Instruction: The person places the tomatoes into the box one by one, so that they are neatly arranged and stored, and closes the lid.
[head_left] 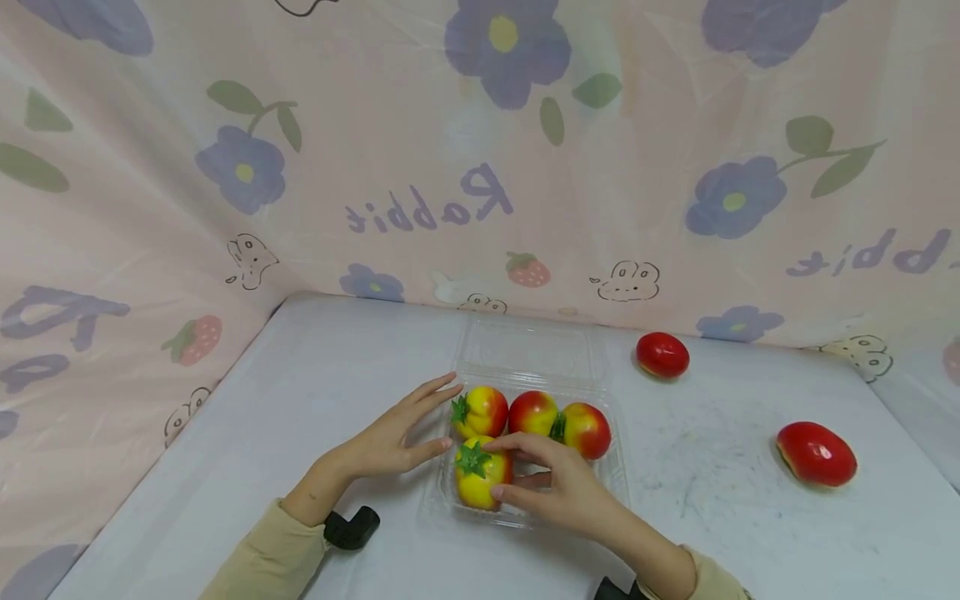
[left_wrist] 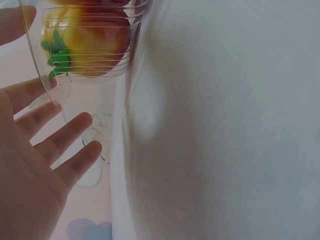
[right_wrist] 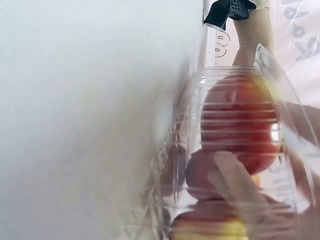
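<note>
I have the right hand (head_left: 564,483) gripping the near-left yellow-red fruit (head_left: 474,483) in the clear box (head_left: 495,520). Left hand (head_left: 386,442), fingers spread, is at the box's left side.

Four fruits (head_left: 534,412) sit in the container (head_left: 528,350), two loose fruits (head_left: 663,356) rightward.

Curtained-off workspace: flower-print fabric (head_left: 600,183) around white tabletop (head_left: 712,500).

Yellow-red fruit (head_left: 482,487): glossy, green leafy top facing up, sitting in the near-left part of the clear plastic box (head_left: 617,446). Box open, lid laid back toward far side.
</note>
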